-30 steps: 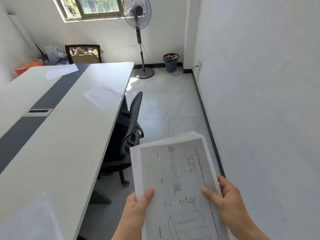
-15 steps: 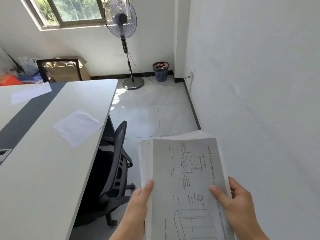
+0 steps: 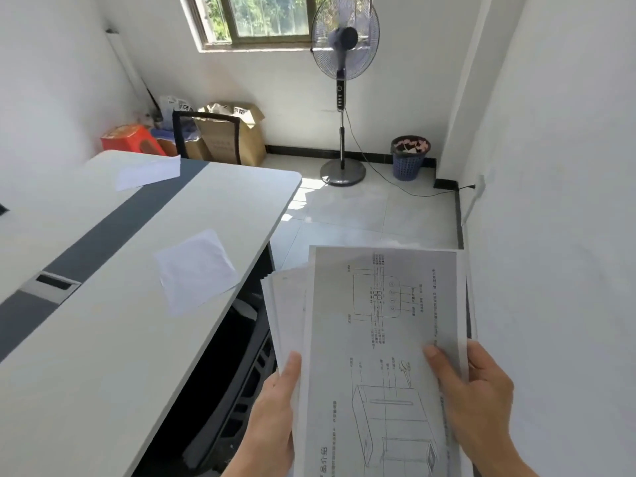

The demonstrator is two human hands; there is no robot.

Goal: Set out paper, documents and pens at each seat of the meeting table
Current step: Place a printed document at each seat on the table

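Note:
I hold a stack of printed documents (image 3: 378, 325) in front of me, its top page showing line diagrams. My left hand (image 3: 275, 411) grips the stack's left edge with the thumb on top. My right hand (image 3: 478, 397) grips the right edge, thumb pressed on the top page. To the left stands the white meeting table (image 3: 103, 356) with a dark grey centre strip. A blank white sheet (image 3: 196, 270) lies near its right edge, and another sheet (image 3: 148, 172) lies at the far end.
A black office chair (image 3: 241, 373) is tucked under the table just left of the documents. Behind the table's far end stand another chair (image 3: 206, 136), cardboard boxes (image 3: 237, 132) and a red stool (image 3: 130, 139). A pedestal fan (image 3: 344, 87) and blue waste basket (image 3: 409, 158) stand by the back wall.
I have moved forward along the table's right side. The chair and the blank sheet are now closer and lower in view. Both hands keep the same hold on the stack.

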